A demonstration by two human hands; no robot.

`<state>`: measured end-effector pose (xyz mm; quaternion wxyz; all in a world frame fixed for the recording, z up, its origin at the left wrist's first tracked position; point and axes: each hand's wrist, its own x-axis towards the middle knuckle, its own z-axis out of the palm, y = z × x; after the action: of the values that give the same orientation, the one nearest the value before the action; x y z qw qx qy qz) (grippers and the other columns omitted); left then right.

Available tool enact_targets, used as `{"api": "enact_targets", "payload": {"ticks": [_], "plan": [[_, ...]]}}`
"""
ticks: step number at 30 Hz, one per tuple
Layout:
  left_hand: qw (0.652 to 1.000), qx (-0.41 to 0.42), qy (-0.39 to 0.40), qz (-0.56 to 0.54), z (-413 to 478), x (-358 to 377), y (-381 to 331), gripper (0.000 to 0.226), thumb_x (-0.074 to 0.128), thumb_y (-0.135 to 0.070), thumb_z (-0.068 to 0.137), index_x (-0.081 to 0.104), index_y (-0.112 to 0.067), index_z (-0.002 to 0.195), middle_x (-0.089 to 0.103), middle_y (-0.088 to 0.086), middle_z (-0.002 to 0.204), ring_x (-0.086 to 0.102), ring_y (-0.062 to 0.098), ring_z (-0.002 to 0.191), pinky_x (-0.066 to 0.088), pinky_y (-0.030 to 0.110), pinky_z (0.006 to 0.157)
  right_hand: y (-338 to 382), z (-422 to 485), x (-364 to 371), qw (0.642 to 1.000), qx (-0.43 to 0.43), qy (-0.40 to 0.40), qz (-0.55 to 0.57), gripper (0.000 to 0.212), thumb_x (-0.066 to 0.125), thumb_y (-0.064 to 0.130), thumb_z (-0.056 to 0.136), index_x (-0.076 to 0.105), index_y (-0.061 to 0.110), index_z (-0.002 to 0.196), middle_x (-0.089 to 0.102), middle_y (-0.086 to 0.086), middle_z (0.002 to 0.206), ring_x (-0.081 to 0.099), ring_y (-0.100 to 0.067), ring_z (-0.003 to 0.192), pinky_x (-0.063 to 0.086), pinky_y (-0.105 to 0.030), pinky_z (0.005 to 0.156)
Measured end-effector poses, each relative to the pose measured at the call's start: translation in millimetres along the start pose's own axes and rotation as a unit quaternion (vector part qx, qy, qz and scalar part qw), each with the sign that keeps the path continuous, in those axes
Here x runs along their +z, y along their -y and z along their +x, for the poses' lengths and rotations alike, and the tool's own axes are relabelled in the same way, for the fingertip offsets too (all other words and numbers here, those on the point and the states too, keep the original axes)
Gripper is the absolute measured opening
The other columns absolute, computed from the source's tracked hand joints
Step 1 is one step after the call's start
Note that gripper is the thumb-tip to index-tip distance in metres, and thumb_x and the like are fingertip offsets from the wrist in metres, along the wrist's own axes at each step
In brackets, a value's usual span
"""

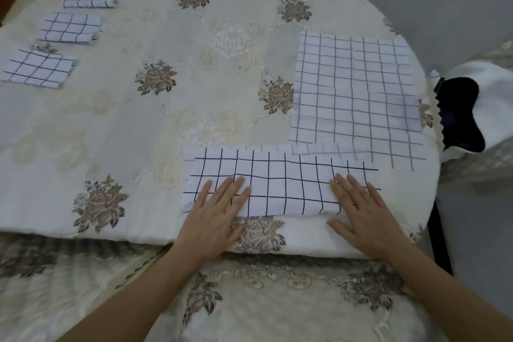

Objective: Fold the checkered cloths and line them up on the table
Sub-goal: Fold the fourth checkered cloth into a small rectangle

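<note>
Three folded cloths (69,28) lie in a row down the far left side of the counter (138,133), apart from one another and squared to roughly the same small shape. I judge this to be the line the task asks for, kept well clear of the working space. On the right side, a spread of unfolded cloths (352,97) lies flat in overlapping layers. It looks like the supply yet to be folded, placed within easy reach of the right arm.

Between the two groups, close to the near edge of the counter, lies the cloth in work (286,189). It is doubled into a long strip running left to right. Its far right corner meets the near edge of the unfolded spread, though I cannot tell which lies on top.

Both hands rest flat on this strip and neither grips anything. The left hand (215,211) has its fingers straight and slightly spread over the strip's left part, with the palm crossing the near edge onto the tablecloth. The right hand (361,211) lies the same way on the strip's right part, fingers straight and thumb stretched toward the middle just off the cloth's near edge. The middle of the strip shows bare between them.

Placed so, the hands appear to be pressing the fold flat and holding the layers even. A crosswise fold probably comes next, to bring the strip down to the size of the finished ones.
</note>
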<state>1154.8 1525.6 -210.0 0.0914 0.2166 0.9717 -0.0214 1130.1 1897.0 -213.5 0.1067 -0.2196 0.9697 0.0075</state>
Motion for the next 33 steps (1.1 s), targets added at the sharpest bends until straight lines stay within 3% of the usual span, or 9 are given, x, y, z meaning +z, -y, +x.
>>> {"api": "enact_targets", "payload": {"ticks": [7, 13, 21, 24, 29, 33], "plan": [[1.000, -0.021, 0.004, 0.020, 6, 15, 5, 0.068, 0.027, -0.057, 0.099, 0.022, -0.023, 0.158, 0.016, 0.002, 0.165, 0.016, 0.022, 0.152, 0.016, 0.056, 0.120, -10, 7, 2, 0.998, 0.056, 0.024, 0.016, 0.072, 0.010, 0.067, 0.098, 0.008, 0.028, 0.159, 0.011, 0.004, 0.166, 0.014, -0.022, 0.152, 0.020, -0.055, 0.119], [0.999, -0.048, 0.009, -0.007, -1, 21, 9, 0.066, 0.024, -0.057, 0.101, 0.011, -0.028, 0.159, 0.007, -0.001, 0.167, 0.009, 0.020, 0.153, 0.016, 0.054, 0.121, -15, 10, 8, 0.994, 0.092, 0.027, 0.044, 0.070, -0.005, 0.070, 0.095, -0.004, 0.037, 0.157, -0.002, 0.009, 0.166, -0.004, -0.017, 0.153, 0.009, -0.052, 0.122], [0.996, -0.081, 0.001, -0.045, -4, 23, 11, 0.064, 0.022, -0.061, 0.100, 0.006, -0.038, 0.158, 0.001, -0.004, 0.167, 0.000, 0.019, 0.154, 0.012, 0.056, 0.121, -7, 29, 12, 0.980, 0.172, -0.003, 0.096, 0.071, -0.004, 0.074, 0.091, -0.006, 0.043, 0.155, -0.011, 0.013, 0.163, -0.013, -0.014, 0.152, -0.007, -0.048, 0.123], [0.991, -0.112, -0.001, -0.072, -6, 24, 13, 0.062, 0.016, -0.064, 0.100, 0.007, -0.042, 0.157, -0.002, -0.007, 0.167, -0.003, 0.016, 0.154, 0.008, 0.055, 0.122, -11, 31, 14, 0.980, 0.189, 0.000, 0.053, 0.072, -0.002, 0.074, 0.092, -0.007, 0.040, 0.156, -0.008, 0.009, 0.165, -0.009, -0.019, 0.153, -0.005, -0.052, 0.122], [0.986, -0.135, -0.046, -0.084, 23, -1, -11, 0.065, 0.012, -0.058, 0.101, 0.033, -0.026, 0.153, 0.027, 0.003, 0.162, 0.024, 0.023, 0.149, 0.012, 0.058, 0.120, 39, 43, -1, 0.980, 0.175, -0.069, 0.059, 0.074, 0.011, 0.063, 0.099, 0.007, 0.020, 0.159, 0.004, -0.004, 0.166, 0.002, -0.026, 0.153, 0.003, -0.053, 0.123], [0.987, -0.105, -0.063, -0.101, 74, -5, -57, 0.059, 0.019, -0.046, 0.104, 0.013, -0.026, 0.159, 0.002, -0.001, 0.167, 0.001, 0.018, 0.154, 0.011, 0.054, 0.122, 106, 78, -2, 0.985, 0.100, -0.087, 0.113, 0.063, 0.021, 0.048, 0.103, 0.022, 0.017, 0.157, 0.016, -0.007, 0.165, 0.012, -0.028, 0.152, 0.016, -0.056, 0.120]]}}
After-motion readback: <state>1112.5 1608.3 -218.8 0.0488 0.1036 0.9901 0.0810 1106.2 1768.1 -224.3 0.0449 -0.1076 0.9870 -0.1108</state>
